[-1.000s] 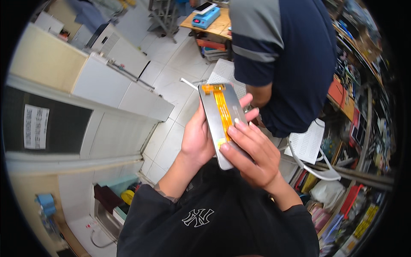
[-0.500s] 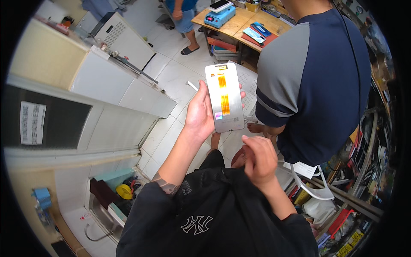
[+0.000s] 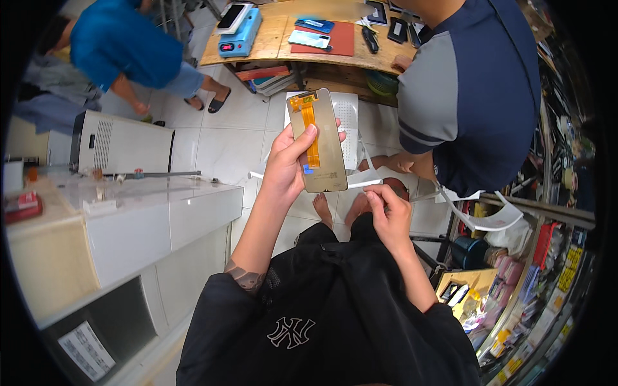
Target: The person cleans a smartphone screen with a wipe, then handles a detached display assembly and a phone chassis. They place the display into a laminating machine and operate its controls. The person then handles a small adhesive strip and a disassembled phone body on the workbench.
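Note:
A phone display panel point(image 3: 329, 151) is held up in front of me, its grey back facing up and an orange flex cable point(image 3: 313, 154) running along it. My left hand point(image 3: 288, 161) grips it from the left, thumb pressed across the cable and fingertips showing past the right edge. My right hand point(image 3: 391, 219) hovers apart from the panel, below and right of its lower end. Its fingers are curled in toward the thumb, with nothing visible in them. A white perforated stool point(image 3: 348, 119) stands behind the panel, partly covered by it.
A wooden bench point(image 3: 273, 35) ahead carries a blue heating plate point(image 3: 237, 44), a red mat point(image 3: 341, 40) and phones. One person point(image 3: 483, 96) sits close on my right; another point(image 3: 125, 48) bends at far left. White counter point(image 3: 132, 225) at left, cluttered shelves point(image 3: 547, 283) at right.
My view has swung, so more of the bench shows. The panel has tilted and lost its glare, and my left thumb now lies over the cable. My right hand remains closed beside it.

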A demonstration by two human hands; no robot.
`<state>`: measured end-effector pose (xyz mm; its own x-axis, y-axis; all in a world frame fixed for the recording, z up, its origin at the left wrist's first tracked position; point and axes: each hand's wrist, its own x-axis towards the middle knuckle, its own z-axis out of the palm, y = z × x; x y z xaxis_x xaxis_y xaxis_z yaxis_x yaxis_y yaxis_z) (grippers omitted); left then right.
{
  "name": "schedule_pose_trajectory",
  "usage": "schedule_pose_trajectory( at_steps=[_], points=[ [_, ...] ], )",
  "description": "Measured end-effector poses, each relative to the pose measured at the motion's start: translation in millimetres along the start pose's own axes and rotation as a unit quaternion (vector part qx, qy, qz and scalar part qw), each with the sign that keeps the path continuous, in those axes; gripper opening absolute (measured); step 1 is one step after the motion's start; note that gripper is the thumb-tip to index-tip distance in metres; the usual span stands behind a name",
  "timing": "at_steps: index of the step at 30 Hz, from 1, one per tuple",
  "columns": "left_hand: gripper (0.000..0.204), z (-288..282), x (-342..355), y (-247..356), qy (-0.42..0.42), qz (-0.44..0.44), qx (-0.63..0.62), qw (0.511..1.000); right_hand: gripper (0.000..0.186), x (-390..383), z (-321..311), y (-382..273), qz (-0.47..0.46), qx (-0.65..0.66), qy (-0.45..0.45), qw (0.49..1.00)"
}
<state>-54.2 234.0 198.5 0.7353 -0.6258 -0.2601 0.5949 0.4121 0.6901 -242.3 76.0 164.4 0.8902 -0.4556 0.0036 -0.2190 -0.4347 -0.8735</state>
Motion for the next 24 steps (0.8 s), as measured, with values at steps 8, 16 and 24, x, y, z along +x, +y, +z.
schedule_pose_trajectory(
  at_steps=[8,16,24],
  points=[
    [0.041,14.9,26.4,0.7,-0.081,-0.060,0.036,0.994,0.025,63.9,-0.3,-13.9,0.032,0.219,0.033,0.975],
    [0.032,29.6,79.6,-29.0,-0.052,-0.071,0.099,0.991,0.031,114.3,-2.9,1.5,0.175,0.438,0.058,0.880],
    [0.034,7.8,151.3,-72.1,0.004,-0.130,0.088,0.988,0.032,151.7,-2.3,71.1,0.250,0.579,0.074,0.772]
  ],
)
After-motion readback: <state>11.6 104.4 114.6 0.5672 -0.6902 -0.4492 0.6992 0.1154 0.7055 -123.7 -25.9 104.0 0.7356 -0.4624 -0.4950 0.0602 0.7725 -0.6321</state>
